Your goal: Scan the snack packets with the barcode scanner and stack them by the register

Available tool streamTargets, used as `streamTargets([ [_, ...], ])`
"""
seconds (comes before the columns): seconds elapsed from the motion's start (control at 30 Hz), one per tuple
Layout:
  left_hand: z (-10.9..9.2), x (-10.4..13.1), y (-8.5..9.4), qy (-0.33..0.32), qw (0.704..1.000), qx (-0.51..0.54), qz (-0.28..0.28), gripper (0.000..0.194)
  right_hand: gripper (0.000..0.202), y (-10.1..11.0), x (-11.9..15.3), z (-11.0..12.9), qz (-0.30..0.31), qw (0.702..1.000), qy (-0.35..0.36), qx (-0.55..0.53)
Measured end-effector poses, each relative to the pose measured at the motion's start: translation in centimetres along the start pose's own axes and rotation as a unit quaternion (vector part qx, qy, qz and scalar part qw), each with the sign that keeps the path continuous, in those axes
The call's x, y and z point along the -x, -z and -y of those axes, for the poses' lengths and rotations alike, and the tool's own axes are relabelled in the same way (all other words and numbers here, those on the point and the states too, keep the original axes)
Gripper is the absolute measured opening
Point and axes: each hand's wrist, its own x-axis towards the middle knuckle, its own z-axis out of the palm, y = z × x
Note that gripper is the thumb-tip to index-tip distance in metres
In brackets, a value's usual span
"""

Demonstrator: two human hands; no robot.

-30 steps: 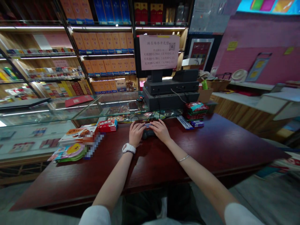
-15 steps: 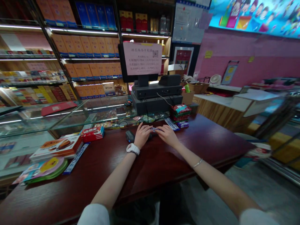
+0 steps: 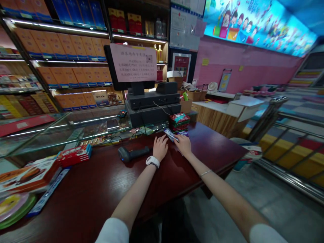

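Note:
My left hand rests on the dark wooden table with its fingers stretched forward, holding nothing I can see; a white watch is on that wrist. Beside it, my right hand has its fingers closed at the near end of a slim blue-and-white packet. The exact grip is partly hidden by the fingers. A purple-blue pack lies just beyond the right hand, in front of a stack of red and green packets. Left of my hands lies a black barcode scanner.
A cash register with a monitor bearing a paper sign stands behind. At left are red-white boxes, a long blue-white package, a food box and round colourful items. A glass counter runs behind the table.
My hands have come apart; the right hand has carried the slim packet toward the packs by the stack. My left hand has opened and lowered to the table. The view has turned right.

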Motion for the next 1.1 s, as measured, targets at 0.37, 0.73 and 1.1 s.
streamTargets([
  [0.37,-1.8,-2.1,-5.0,0.081,0.994,-0.006,0.078,0.044,0.024,-2.3,-1.9,-0.4,0.080,0.984,-0.136,0.083],
  [0.73,-1.0,-2.1,-6.7,0.072,0.990,0.002,0.118,0.044,0.023,-3.6,-2.4,0.1,0.136,0.973,-0.151,0.108],
  [1.1,-1.0,-2.1,-7.2,0.081,0.991,0.005,0.107,0.041,0.035,-3.2,-1.8,-0.5,0.188,0.970,-0.103,0.115],
])
